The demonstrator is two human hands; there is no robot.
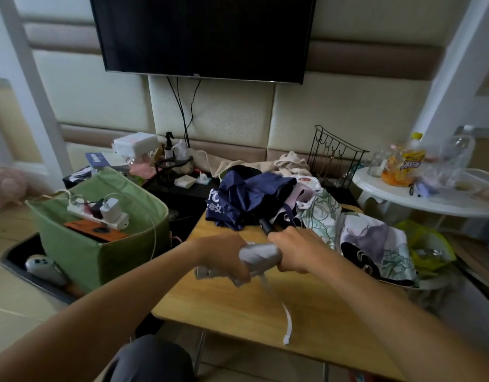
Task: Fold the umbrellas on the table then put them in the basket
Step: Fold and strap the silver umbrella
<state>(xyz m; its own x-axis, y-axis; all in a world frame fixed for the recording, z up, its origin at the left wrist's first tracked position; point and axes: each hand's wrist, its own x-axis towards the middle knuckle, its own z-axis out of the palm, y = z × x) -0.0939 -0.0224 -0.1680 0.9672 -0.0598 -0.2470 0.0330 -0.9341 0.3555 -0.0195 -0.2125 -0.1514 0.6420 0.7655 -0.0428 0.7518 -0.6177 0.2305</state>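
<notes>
The silver umbrella (258,257) hangs just above the counter (237,307), its long axis running left to right between both fists. The left hand (224,253) wraps the cloth, the right hand (294,250) wraps the other end; its strap (287,323) dangles loose. The green basket (100,238) sits left of the umbrella, nearer the left hand; the navy umbrella (246,199) lies beyond.

"TCL" on the television (204,34) bezel, white Chinese characters — one reads "文" — on navy umbrella (248,199)
</notes>
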